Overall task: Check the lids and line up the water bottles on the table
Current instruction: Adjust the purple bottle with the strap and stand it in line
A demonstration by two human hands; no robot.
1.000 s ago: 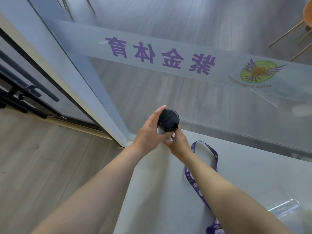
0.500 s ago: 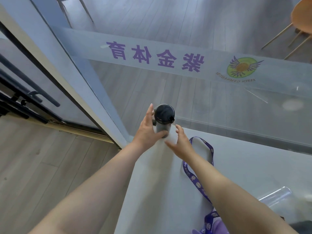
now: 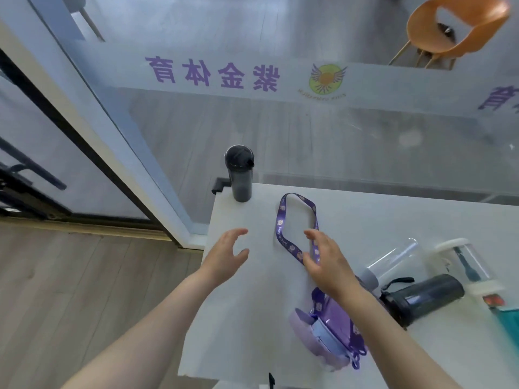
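Note:
A dark grey bottle with a black lid [image 3: 239, 175] stands upright at the far left corner of the white table [image 3: 252, 304]. My left hand [image 3: 224, 255] and my right hand [image 3: 324, 258] hover open over the table, well short of that bottle, holding nothing. A purple bottle [image 3: 323, 338] lies on its side by my right forearm, its purple lanyard [image 3: 283, 228] looping toward the far edge. Further right lie a clear bottle [image 3: 390, 262], a dark bottle with a strap [image 3: 421, 297] and a clear bottle with a cream lid [image 3: 466, 265].
A glass wall with purple lettering [image 3: 213, 71] runs right behind the table's far edge. A teal object [image 3: 508, 324] shows at the right border. An orange chair [image 3: 455, 26] stands beyond the glass. Wood floor [image 3: 70, 276] lies left of the table.
Both hands have let go of the dark grey bottle and drawn back toward me, fingers spread. The bottle stays upright at the corner. The view has dropped, showing more bottles at right.

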